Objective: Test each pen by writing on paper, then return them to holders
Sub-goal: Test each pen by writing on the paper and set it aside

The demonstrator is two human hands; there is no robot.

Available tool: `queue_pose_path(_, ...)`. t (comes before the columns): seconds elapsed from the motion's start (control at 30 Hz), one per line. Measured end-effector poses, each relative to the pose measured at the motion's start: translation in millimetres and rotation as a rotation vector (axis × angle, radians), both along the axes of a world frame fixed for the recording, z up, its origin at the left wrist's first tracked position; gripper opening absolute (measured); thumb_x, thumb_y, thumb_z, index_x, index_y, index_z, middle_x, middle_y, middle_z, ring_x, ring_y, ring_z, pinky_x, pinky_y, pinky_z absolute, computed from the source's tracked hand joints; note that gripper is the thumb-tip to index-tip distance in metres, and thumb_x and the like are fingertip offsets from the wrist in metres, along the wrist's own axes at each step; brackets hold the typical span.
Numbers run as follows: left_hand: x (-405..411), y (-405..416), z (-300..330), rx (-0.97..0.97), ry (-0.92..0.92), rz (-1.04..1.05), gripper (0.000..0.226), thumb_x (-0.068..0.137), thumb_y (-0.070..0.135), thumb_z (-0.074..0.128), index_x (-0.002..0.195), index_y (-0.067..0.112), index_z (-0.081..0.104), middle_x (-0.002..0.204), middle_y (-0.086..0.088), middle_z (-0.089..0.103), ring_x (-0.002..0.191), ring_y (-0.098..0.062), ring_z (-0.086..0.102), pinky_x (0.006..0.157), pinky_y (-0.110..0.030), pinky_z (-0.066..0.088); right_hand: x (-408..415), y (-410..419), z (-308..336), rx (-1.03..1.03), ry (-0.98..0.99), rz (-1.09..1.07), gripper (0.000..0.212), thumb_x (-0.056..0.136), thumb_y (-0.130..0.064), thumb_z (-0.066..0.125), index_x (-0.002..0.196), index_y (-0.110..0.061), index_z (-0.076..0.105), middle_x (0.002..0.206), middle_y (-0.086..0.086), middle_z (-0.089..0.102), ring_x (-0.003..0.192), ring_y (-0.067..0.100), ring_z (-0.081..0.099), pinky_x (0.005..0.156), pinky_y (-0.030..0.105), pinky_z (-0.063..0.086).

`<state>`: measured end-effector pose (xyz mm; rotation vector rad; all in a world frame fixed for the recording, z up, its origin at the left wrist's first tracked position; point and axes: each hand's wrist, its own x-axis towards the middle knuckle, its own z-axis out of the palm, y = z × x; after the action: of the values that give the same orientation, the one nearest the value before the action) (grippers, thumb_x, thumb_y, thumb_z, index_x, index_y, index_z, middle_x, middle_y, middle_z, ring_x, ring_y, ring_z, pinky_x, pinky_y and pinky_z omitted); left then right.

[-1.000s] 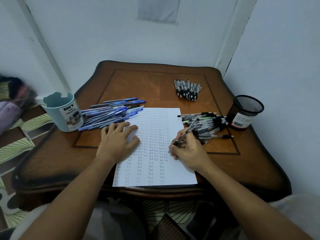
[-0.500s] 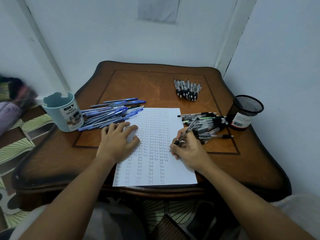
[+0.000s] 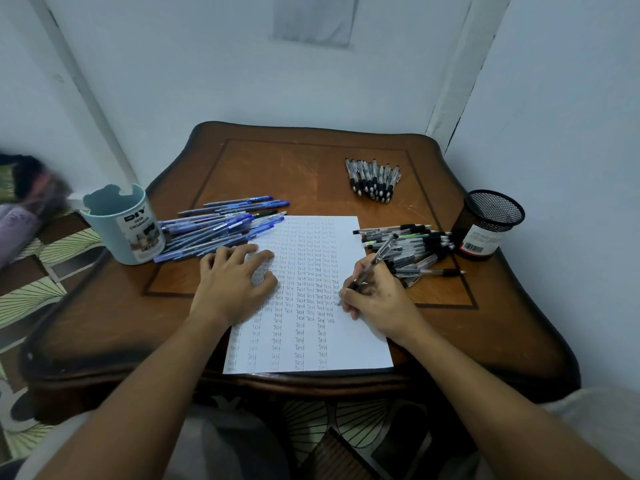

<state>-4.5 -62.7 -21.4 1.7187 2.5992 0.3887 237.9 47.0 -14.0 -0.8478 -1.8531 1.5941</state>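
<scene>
I see the right hand (image 3: pixel 377 299) pinching a pen (image 3: pixel 372 263) on the paper (image 3: pixel 353 344); left hand (image 3: pixel 235 282) lies flat, fingers spread, beside blue pens (image 3: pixel 221 230).

There is one view only, from a camera worn on the person's head. It looks forward and steeply down over a wooden table (image 3: pixel 311 168), close enough that both forearms enter from the bottom corners and fill the lower part of the picture. The paper (image 3: pixel 346 348) lies at the middle, with the left hand (image 3: pixel 232 282) and right hand (image 3: pixel 377 299) on it. The lens is wide: the walls bend at the edges, a room corner stands at upper right, and floor shows at far left and beneath the near table edge. The far table edge runs across the upper middle, wall above it
</scene>
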Motion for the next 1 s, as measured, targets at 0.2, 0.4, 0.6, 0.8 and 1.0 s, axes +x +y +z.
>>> queue_pose_path(0.2, 0, 0, 0, 0.01, -0.002, -0.003, 0.065, 0.082, 0.064, 0.017, 0.137, 0.045, 0.046, 0.149, 0.013, 0.04, 0.13, -0.016, 0.031, 0.109, -0.045, 0.018, 0, 1, -1, -0.062, 0.061, -0.045, 0.029, 0.091, 0.008, 0.063, 0.097, -0.012, 0.043, 0.079, 0.019, 0.062, 0.07, 0.036, 0.059, 0.058, 0.041, 0.047)
queue_pose_path(0.4, -1, 0, -1, 0.002, -0.005, -0.005, 0.064, 0.083, 0.065, 0.017, 0.137, 0.046, 0.045, 0.149, 0.014, 0.039, 0.131, -0.015, 0.029, 0.11, -0.045, 0.018, 1, -2, 0, -0.024, -0.004, -0.022, 0.029, 0.09, 0.005, 0.065, 0.096, -0.016, 0.045, 0.079, 0.015, 0.064, 0.07, 0.032, 0.061, 0.061, 0.04, 0.048)
queue_pose_path(0.6, -1, 0, 0, -0.001, -0.005, -0.008, 0.064, 0.083, 0.064, 0.017, 0.138, 0.045, 0.045, 0.15, 0.013, 0.039, 0.131, -0.016, 0.029, 0.11, -0.046, 0.018, -2, 0, 1, -0.054, 0.014, -0.04, 0.029, 0.091, 0.007, 0.063, 0.096, -0.014, 0.044, 0.079, 0.016, 0.06, 0.068, 0.033, 0.059, 0.057, 0.04, 0.046)
queue_pose_path(0.8, -2, 1, -1, -0.007, 0.001, -0.005, 0.064, 0.083, 0.064, 0.017, 0.138, 0.045, 0.044, 0.15, 0.013, 0.039, 0.131, -0.015, 0.029, 0.109, -0.045, 0.018, -3, 3, 14, -0.328, 0.233, -0.112, 0.016, 0.1, -0.02, 0.054, 0.094, -0.006, 0.048, 0.079, 0.023, 0.064, 0.065, 0.035, 0.064, 0.054, 0.036, 0.053)
queue_pose_path(1.0, -1, 0, -1, 0.007, -0.012, -0.004, 0.064, 0.083, 0.064, 0.018, 0.137, 0.045, 0.046, 0.15, 0.012, 0.04, 0.13, -0.016, 0.029, 0.108, -0.044, 0.018, -3, 5, 22, -0.489, 0.281, -0.089, 0.056, 0.088, -0.057, 0.04, 0.086, -0.004, 0.057, 0.083, 0.031, 0.065, 0.068, 0.04, 0.069, 0.059, 0.039, 0.06)
